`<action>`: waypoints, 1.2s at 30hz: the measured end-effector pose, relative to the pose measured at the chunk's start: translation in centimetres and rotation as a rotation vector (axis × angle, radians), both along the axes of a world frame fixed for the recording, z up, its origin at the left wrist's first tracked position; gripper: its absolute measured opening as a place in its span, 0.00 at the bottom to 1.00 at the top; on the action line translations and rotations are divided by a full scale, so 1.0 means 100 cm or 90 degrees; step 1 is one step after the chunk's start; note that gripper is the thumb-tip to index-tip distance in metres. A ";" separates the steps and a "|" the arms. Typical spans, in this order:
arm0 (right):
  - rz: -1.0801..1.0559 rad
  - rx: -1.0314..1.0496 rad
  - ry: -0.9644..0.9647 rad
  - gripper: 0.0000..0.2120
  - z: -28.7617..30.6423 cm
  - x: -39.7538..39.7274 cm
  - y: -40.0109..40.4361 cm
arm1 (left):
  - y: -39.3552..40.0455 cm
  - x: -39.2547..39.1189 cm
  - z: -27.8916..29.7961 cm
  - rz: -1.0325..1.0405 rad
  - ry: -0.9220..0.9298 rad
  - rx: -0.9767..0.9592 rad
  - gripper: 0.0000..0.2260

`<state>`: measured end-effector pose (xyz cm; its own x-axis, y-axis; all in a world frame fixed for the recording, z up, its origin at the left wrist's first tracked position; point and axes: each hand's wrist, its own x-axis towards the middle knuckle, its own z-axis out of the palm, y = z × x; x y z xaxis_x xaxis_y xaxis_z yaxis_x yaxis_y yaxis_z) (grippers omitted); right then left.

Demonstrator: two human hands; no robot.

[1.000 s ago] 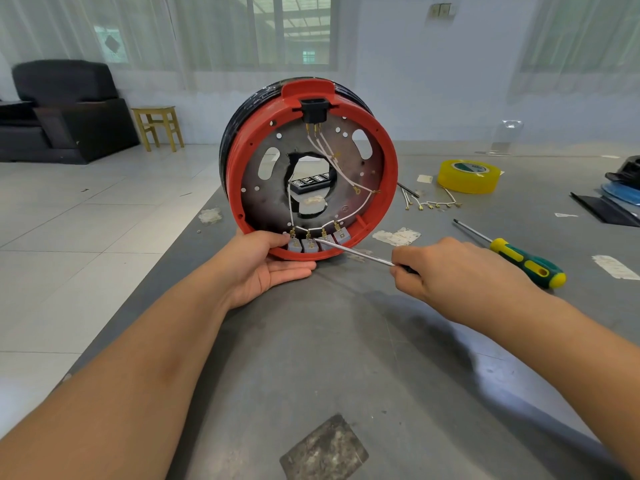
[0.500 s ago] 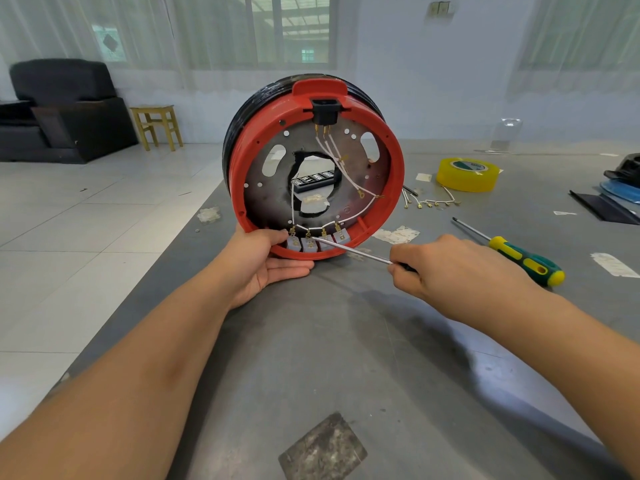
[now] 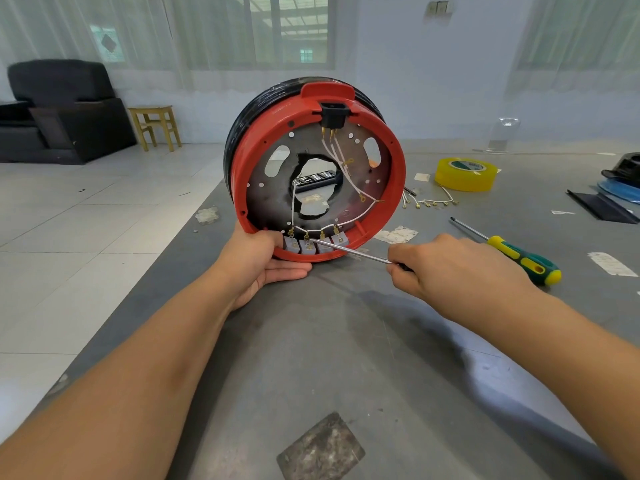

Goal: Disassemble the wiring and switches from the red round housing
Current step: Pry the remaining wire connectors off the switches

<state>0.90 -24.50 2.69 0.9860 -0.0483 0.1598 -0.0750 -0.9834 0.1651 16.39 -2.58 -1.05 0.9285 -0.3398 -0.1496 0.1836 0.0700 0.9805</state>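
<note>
I see the red round housing (image 3: pixel 394 188) standing on edge on the grey table (image 3: pixel 346 358), open side facing me, a black band around its far side. My left hand (image 3: pixel 258 263) grips the lower left rim, thumb hooked over the red lip beside the switches, fingers flat under the bottom edge. Four grey switches (image 3: pixel 313 244) sit in a row inside the bottom of the rim, brass terminals on top, linked by white wires (image 3: pixel 341 161) that run up across the dark metal plate (image 3: pixel 273 199) to the black socket (image 3: pixel 333 115) at the top of the rim. My right hand (image 3: pixel 457 268) is curled around a thin-shaft screwdriver (image 3: pixel 349 250), handle hidden in the fist; the shaft angles up and left and the tip sits at the second switch from the left, at its terminal, contact too small to confirm. Right of my right hand a green-and-yellow screwdriver (image 3: pixel 519 259) lies on the table, touching nothing. Farther away on the right lies a yellow tape roll (image 3: pixel 465 174), with loose white wires with brass connectors (image 3: pixel 429 202) near it, between the roll and the housing. Scraps of paper (image 3: pixel 396 234) lie just right of the housing. A worn dark patch (image 3: pixel 320 448) marks the near table. Off left, on the floor, stand a black armchair (image 3: pixel 59 109) and a yellow stool (image 3: pixel 157 126).
</note>
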 end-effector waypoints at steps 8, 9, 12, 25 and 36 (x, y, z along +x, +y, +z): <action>-0.025 -0.018 -0.036 0.12 -0.008 -0.003 0.007 | 0.001 -0.001 0.002 0.026 0.033 -0.029 0.18; -0.027 -0.019 -0.040 0.12 -0.009 -0.003 0.008 | 0.000 -0.001 0.002 0.028 0.036 -0.031 0.18; -0.028 -0.015 -0.045 0.12 -0.012 -0.005 0.010 | 0.000 -0.003 0.003 0.040 0.050 -0.039 0.16; -0.052 0.003 -0.054 0.13 -0.010 -0.003 0.012 | -0.001 -0.006 0.006 0.047 0.088 -0.039 0.11; -0.058 -0.043 -0.016 0.10 -0.002 -0.017 0.029 | -0.004 -0.005 0.002 0.058 0.045 -0.035 0.16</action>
